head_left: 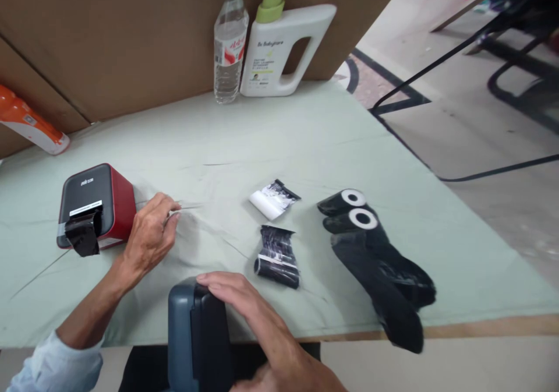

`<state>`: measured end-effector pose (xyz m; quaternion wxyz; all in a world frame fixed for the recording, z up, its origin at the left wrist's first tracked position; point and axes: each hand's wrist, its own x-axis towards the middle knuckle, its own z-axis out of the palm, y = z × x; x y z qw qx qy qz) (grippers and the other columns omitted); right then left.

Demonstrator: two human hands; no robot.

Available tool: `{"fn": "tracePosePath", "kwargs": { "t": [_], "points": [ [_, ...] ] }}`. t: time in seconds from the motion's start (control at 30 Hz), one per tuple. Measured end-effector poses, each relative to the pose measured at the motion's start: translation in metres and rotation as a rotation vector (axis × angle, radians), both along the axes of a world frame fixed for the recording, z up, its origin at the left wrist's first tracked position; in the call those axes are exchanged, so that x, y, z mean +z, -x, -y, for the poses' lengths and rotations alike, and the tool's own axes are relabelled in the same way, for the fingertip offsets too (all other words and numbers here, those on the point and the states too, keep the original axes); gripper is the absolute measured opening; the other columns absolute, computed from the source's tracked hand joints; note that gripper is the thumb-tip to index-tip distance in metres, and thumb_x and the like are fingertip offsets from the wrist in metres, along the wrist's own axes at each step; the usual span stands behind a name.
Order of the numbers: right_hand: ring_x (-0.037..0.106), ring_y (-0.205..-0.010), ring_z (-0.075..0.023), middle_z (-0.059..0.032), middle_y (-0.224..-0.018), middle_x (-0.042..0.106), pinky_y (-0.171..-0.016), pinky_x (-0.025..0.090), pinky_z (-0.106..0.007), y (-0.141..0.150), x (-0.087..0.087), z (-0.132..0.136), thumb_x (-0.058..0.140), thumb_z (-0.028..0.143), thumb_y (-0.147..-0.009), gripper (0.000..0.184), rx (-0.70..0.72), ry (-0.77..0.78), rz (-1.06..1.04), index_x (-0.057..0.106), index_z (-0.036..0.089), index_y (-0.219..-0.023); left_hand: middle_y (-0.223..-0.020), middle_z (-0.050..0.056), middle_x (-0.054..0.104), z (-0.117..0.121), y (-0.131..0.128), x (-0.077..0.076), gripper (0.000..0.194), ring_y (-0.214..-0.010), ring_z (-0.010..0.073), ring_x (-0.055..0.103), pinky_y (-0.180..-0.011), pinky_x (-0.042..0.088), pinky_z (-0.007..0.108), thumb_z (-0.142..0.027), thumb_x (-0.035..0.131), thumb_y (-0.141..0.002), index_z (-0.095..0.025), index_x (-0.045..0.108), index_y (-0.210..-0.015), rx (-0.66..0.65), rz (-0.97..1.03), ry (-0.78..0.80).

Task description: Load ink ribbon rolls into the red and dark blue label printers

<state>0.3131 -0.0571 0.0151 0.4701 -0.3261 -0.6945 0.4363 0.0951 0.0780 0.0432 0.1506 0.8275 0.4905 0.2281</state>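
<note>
- R. hand (253,307) on dark blue case (181,334), lower ctr of frame, at front edge of desk (305,136). Fingers lie over its far end; rest runs out of frame, so can't tell if grip is clamped.
- L. hand (151,229), left of ctr, just beside red-black box (122,200). Fingers loosely curled, thumb & index slightly apart, nothing seen btwn.
- Case reaches past desk edge: prob. best to support near end too, else may tip.
- Seam runs lengthwise on case; advise even pressure, no prying (hinge side unclear).
- L. hand looks free, could brace opp. side.
- Mind dark film roll (279,272) & white roll (267,204), right of ctr; loose film prob. creases easily, so lift elbow clear.
</note>
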Motion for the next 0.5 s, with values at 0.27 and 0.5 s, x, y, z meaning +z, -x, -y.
{"fn": "tracePosePath", "kwargs": {
  "t": [0.27, 0.5],
  "points": [
    [0.061, -0.138, -0.0343, -0.0187, -0.146, 0.061, -0.114, 0.055, -0.044, 0.004, -0.003, 0.011, 0.082, 0.011, -0.07, 0.099, 0.059, -0.017, 0.023, 0.036, 0.021, -0.157, -0.144, 0.017, 0.063, 0.073, 0.041, 0.024, 0.077, -0.136, 0.0357, 0.059, -0.105, 0.058, 0.046, -0.066, 0.08, -0.08, -0.03, 0.061, -0.145, -0.202, 0.577, 0.527],
    [0.059, -0.139, -0.0359, -0.017, -0.148, 0.06, -0.116, 0.052, -0.048, 0.01, -0.015, 0.011, 0.087, 0.011, -0.063, 0.103, 0.02, 0.052, 0.028, 0.044, 0.023, -0.156, -0.126, 0.012, 0.074, 0.107, 0.033, 0.005, 0.03, -0.123, 0.0281, 0.068, -0.099, 0.06, 0.041, -0.043, 0.054, -0.106, -0.027, 0.075, -0.12, 0.05, 0.737, 0.512]
  ]
}}
